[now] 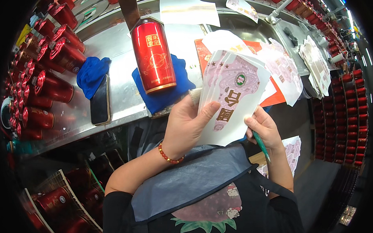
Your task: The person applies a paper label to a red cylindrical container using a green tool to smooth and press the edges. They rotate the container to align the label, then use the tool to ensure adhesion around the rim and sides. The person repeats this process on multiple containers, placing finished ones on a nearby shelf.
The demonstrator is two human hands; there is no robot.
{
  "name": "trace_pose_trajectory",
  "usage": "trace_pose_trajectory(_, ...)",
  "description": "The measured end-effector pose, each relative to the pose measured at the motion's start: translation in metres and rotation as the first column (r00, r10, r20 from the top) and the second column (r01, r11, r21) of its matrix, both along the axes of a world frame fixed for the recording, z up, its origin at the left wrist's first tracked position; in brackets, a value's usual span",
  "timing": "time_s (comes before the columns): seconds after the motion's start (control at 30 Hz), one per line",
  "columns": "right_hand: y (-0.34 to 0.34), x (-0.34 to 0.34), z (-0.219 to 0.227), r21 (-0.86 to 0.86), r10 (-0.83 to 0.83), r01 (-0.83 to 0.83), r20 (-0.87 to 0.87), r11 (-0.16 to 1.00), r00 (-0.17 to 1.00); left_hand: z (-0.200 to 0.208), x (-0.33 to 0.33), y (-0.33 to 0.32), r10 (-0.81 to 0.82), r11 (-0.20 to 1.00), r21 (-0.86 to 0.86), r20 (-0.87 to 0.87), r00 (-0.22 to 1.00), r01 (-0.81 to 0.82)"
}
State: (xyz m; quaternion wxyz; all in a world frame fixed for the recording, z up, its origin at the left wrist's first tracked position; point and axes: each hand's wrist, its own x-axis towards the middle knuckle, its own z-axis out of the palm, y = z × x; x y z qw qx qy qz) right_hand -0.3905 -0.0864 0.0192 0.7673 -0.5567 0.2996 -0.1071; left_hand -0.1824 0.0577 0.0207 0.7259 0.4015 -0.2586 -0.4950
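A fanned stack of white printed sheets (232, 96), with pink pattern and brown lettering, is held between my hands in front of the apron. My left hand (186, 126) grips its left side, the thumb lying on top. The right hand (264, 128) pinches the lower right edge of the stack. A slim green pointed tool (260, 144) is also tucked in the right hand, its tip pointing down. Just beyond my left hand, a glossy red bottle (153, 56) with gold print stands on a folded blue cloth (183, 75).
A phone (100, 104) and another blue cloth (92, 74) lie on the metal counter (121, 79). Many red bottles (56, 86) crowd the left side. More printed sheets (281, 70) lie over an orange-red sheet (272, 96). A tap (279, 9) stands behind. Racks of red bottles (344, 117) stand right.
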Motion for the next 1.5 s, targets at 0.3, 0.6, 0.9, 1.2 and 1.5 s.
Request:
trace_pose_trajectory(0.3,-0.01,0.006,-0.001,0.01,-0.031,0.031,-0.027,0.999,0.999,-0.01,0.0,-0.01,-0.006,1.0,0.031,0.037,0.999,0.005)
trace_pose_trajectory(0.6,-0.028,0.014,-0.009,-0.109,0.071,-0.079,-0.079,0.991,0.994,-0.015,-0.005,-0.023,0.086,0.986,0.125,0.2,0.976,-0.113)
trace_pose_trajectory(0.9,-0.163,0.059,0.038,-0.667,-0.114,-0.074,-0.234,0.741,0.965,0.01,0.039,-0.014,0.333,0.937,-0.126,0.603,0.725,-0.326)
trace_pose_trajectory(1.2,-0.335,0.129,0.048,-0.944,-0.339,-0.304,-0.331,0.131,0.881,-0.006,0.082,0.038,0.603,0.757,-0.197,0.58,0.548,-0.623)
trace_pose_trajectory(1.5,-0.376,0.185,-0.01,-0.621,-0.369,-0.783,-0.738,0.044,0.565,-0.025,0.097,0.056,0.574,0.749,-0.112,0.602,0.555,-0.653)
